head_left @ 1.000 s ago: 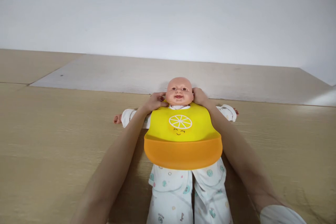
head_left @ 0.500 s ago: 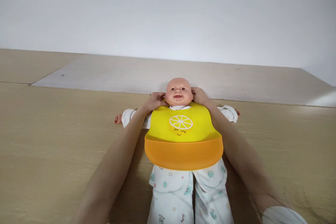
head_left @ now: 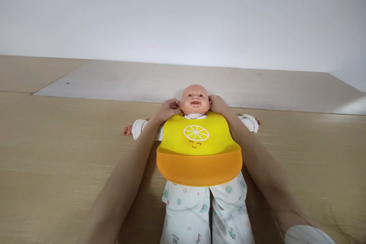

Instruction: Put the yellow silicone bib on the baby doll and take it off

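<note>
A baby doll (head_left: pixel 195 99) in white printed pyjamas lies on its back on a wooden surface, head away from me. A yellow bib (head_left: pixel 197 148) with an orange catch pocket and a lemon-slice face covers its chest. My left hand (head_left: pixel 168 109) is at the doll's neck on the left side, fingers curled on the bib's neck strap. My right hand (head_left: pixel 217 104) is at the neck on the right side, fingers curled beside the doll's ear on the other strap end. The strap ends themselves are hidden behind the hands and the head.
The wooden surface (head_left: pixel 57 160) stretches wide to both sides. A paler board (head_left: pixel 128 80) lies behind the doll's head, against a plain white wall (head_left: pixel 183 11). The doll's arms stretch out left (head_left: pixel 134 127) and right (head_left: pixel 250 121).
Almost nothing has moved. Both hands stay at the doll's neck with only slight finger shifts, and the bib sits where it was.
</note>
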Available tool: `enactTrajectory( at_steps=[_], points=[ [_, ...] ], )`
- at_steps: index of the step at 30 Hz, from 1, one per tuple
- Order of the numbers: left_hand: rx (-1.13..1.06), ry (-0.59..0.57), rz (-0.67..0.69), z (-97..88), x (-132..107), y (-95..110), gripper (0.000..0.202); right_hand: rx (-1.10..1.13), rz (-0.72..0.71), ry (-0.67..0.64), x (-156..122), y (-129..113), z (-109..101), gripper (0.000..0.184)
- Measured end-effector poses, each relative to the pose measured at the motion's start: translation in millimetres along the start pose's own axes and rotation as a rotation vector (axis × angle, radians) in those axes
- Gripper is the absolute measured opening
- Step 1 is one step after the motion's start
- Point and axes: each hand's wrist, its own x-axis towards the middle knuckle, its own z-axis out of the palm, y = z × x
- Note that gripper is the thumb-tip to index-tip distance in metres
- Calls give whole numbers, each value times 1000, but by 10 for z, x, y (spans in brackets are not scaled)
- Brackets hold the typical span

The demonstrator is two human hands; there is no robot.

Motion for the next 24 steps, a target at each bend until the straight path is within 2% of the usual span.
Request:
enactTrajectory(
  at_steps=[2,6,17,24],
  points=[
    [-9,-29,6,-5,-6,2,25,67,-21,12,-19,0,8,25],
    [-23,-44,22,-18,-10,-4,20,98,32,43,-6,14,46,31],
    [28,30,28,-12,16,-37,13,121,-4,72,55,122,96,30],
    [22,50,-15,-16,13,-66,21,142,-27,90,114,241,145,29]
  ],
)
